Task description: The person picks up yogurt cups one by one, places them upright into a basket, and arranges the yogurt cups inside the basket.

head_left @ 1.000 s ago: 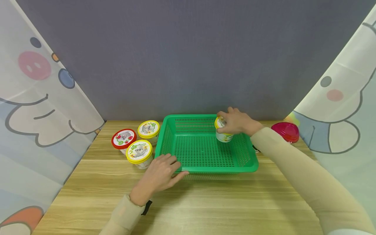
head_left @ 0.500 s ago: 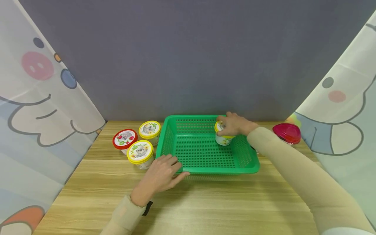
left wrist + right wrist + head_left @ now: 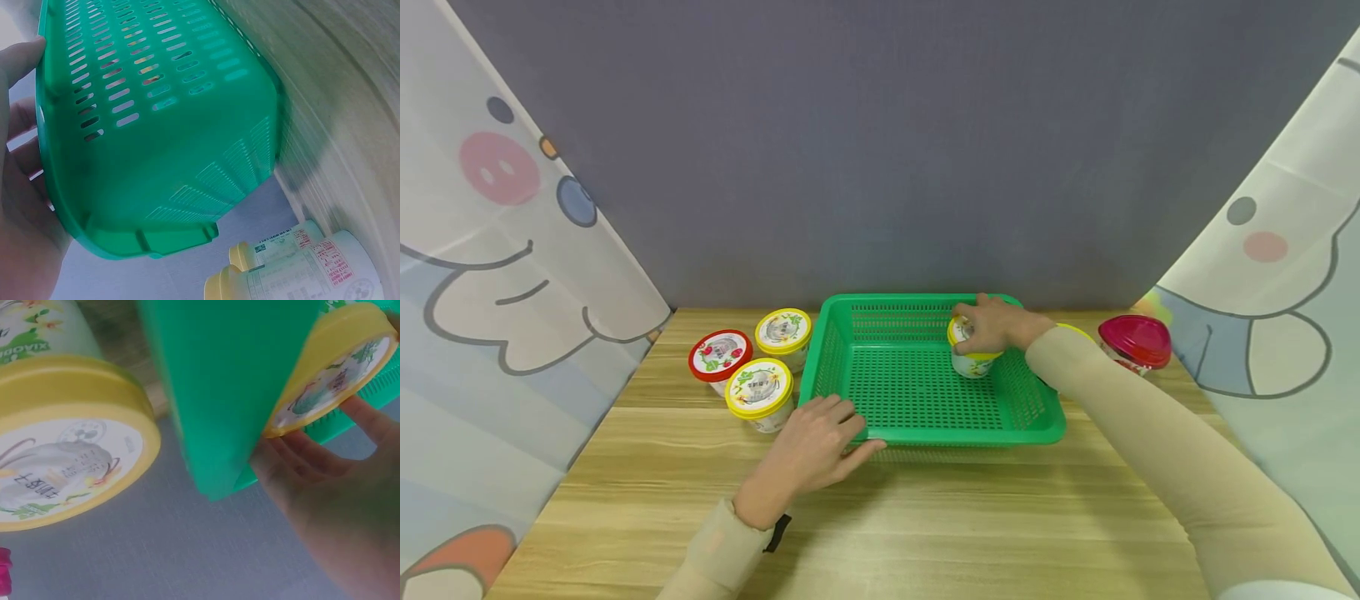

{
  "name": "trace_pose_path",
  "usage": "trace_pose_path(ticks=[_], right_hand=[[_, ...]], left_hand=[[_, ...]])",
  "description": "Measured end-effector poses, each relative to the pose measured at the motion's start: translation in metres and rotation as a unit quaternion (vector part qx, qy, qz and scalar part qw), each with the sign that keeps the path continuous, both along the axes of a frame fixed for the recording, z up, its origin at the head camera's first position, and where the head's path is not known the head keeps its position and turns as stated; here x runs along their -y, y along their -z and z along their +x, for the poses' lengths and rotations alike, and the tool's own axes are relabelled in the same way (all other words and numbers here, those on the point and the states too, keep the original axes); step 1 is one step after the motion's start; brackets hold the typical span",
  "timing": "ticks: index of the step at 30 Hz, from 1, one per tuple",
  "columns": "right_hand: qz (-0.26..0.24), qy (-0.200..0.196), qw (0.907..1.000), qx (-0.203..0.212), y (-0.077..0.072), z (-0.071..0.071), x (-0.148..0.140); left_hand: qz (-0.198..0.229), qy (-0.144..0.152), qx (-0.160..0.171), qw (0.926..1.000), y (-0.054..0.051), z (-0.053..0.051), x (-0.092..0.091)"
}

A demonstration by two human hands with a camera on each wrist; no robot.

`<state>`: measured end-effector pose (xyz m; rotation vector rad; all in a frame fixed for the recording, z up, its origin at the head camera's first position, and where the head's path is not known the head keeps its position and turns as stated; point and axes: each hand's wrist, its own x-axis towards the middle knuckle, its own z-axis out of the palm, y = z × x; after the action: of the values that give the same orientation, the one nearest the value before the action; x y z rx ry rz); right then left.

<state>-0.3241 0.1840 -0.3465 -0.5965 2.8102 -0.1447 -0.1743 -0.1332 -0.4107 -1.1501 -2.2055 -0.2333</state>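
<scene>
My right hand [image 3: 996, 323] grips an ice cream tub [image 3: 973, 365] with a yellow lid, upright inside the right part of a green plastic basket [image 3: 940, 435]. In the right wrist view, fingers curl about the edge of its yellow lid [image 3: 337, 365]. Whether the tub's base touches the basket floor I cannot tell. My left hand [image 3: 815, 443] holds the basket's near-left rim. In the left wrist view its thumb [image 3: 24, 59] lies against the rim, other fingers partly hidden behind it.
Left of the basket stand two yellow-lidded tubs [image 3: 760, 388] [image 3: 783, 330] and a red-lidded one [image 3: 720, 354]. On the right are a magenta-lidded container [image 3: 1135, 340] and another yellow-lidded tub [image 3: 69, 444], mostly behind my forearm. A dark grey panel [image 3: 887, 167] rises behind the table.
The right hand has come slightly down and nearer with the tub. More of the yellow-lidded tub behind the forearm shows. The left hand stays on the rim.
</scene>
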Motion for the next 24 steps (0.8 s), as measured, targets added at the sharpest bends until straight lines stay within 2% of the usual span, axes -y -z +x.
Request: trace_pose_path(ticks=[8, 17, 24], right_hand=[[0.034, 0.002, 0.9994, 0.007, -0.007, 0.005, 0.001], [0.005, 0.04, 0.999, 0.019, -0.025, 0.015, -0.005], [-0.025, 0.006, 0.9995, 0.017, -0.03, 0.021, -0.018]], left_hand=[[-0.002, -0.003, 0.001, 1.0, 0.0, 0.0, 0.0], [-0.004, -0.006, 0.009, 0.9999, -0.001, 0.001, 0.0], [-0.002, -0.008, 0.009, 0.9999, 0.0, 0.0, 0.0]])
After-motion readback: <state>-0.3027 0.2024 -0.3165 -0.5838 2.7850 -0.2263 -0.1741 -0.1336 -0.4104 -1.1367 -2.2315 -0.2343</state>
